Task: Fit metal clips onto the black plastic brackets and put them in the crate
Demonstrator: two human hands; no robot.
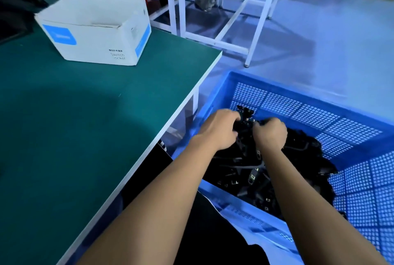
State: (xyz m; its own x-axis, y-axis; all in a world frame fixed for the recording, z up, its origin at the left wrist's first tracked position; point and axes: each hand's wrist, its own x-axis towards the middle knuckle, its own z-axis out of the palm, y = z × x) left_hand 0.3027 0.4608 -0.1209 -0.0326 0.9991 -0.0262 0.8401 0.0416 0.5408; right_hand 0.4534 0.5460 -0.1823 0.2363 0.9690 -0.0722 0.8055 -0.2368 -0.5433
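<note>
Step, as I read it: depositing. My left hand (220, 128) and right hand (270, 134), fingers curled gripping black brackets (247, 115) over the crate (298, 102); next, release.

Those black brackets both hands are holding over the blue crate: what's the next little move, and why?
Probably let go, dropping the black brackets onto the pile. Both the left hand and right hand grip them just above the heap inside the blue crate, so nothing seems left but the release.

A white cardboard box (96, 27) (open-topped) sits on the green table (74, 115), white frame (215, 8) beyond.
</note>
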